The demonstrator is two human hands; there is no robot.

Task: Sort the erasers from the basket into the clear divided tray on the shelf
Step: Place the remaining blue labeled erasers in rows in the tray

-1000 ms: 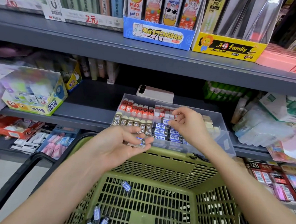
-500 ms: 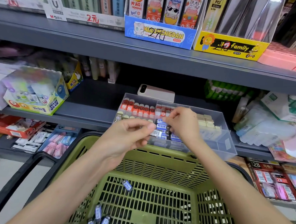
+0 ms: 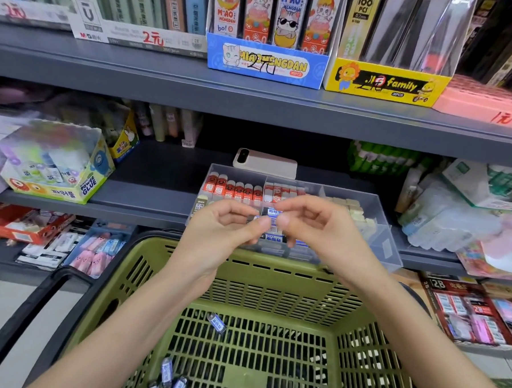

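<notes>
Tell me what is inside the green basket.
One blue-labelled eraser lies alone on the basket floor; a cluster of erasers sits at the near edge. The forearms and the frame's bottom edge hide parts of the floor.

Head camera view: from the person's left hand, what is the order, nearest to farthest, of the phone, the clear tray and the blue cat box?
From the left hand:
1. Clear tray, on the shelf just behind the fingers.
2. Phone, lying behind the tray's back wall.
3. Blue cat box, up on the shelf above.
</notes>
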